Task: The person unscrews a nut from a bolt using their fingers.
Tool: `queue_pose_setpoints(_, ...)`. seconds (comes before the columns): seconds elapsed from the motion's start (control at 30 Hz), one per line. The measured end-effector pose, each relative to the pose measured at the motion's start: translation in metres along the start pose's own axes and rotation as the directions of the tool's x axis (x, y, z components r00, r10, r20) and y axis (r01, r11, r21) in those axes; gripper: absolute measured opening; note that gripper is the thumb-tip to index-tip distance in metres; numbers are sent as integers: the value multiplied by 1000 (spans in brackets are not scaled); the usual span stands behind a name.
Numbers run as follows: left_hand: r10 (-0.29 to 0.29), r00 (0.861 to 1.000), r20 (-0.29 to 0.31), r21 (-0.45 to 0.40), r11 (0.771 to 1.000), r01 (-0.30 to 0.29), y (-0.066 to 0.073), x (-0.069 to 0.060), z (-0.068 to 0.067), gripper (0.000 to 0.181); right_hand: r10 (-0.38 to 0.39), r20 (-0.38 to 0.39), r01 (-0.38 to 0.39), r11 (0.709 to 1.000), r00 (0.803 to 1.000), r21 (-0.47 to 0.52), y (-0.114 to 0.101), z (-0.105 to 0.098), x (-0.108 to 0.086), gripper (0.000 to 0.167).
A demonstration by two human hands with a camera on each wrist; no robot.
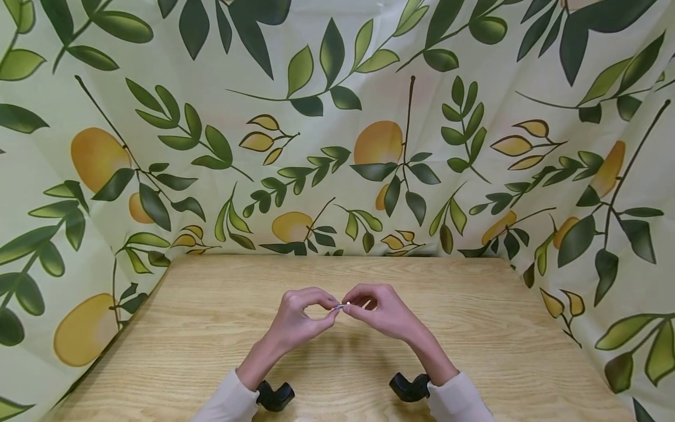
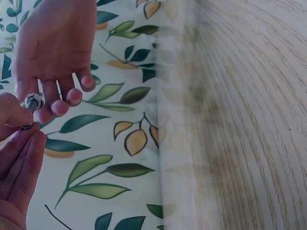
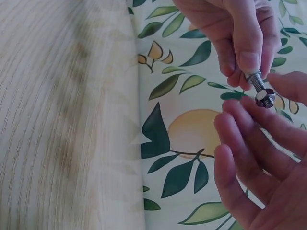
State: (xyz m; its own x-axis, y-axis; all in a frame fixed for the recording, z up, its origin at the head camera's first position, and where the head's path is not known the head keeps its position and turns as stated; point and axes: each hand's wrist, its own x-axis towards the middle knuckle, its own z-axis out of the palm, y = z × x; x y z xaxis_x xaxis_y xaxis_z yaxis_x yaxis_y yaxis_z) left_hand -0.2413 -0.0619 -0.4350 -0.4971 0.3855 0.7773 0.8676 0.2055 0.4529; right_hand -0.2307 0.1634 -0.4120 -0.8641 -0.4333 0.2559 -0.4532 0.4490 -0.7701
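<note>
A small metal bolt with a hex nut threaded near its free end is held between the two hands. My left hand pinches the bolt's other end between thumb and fingertips, which hide its head. My right hand is around the nut end; in the right wrist view its thumb stands slightly off the nut and the index finger passes just beneath it. The other right fingers extend loosely. In the left wrist view the nut shows beside the right fingertips.
Both hands are above a light wood-grain table. A cloth printed with leaves and orange fruit hangs behind and along both sides. Black wrist mounts sit at both sleeve cuffs.
</note>
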Motion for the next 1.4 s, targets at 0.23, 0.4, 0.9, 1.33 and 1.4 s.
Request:
queue_pose_setpoints(0.23, -1, 1000, 9, -7, 1000, 1, 0, 1, -1, 20, -49, -2, 49, 999, 999, -7, 2, 1, 1, 6)
queue_pose_setpoints(0.4, 19, 1000, 12, -6, 1000, -19, -1, 1, -1, 18, -93, -19, 93, 996, 996, 12, 2, 2, 1, 8)
queue_pose_setpoints(0.9, 76, 997, -1, -6, 997, -76, -3, 0, 0, 12, -14, 7, 14, 1000, 1000, -2, 0, -1, 0, 9)
queue_pose_setpoints(1.33, 73, 997, 3, -4, 997, -73, -3, 1, 0, 9, -89, -32, 90, 996, 995, 24, 2, 0, 0, 19)
queue_pose_setpoints(1.4, 72, 997, -1, -5, 997, -72, -2, 1, 0, 5, -59, -23, 59, 998, 998, 25, 1, -1, 0, 20)
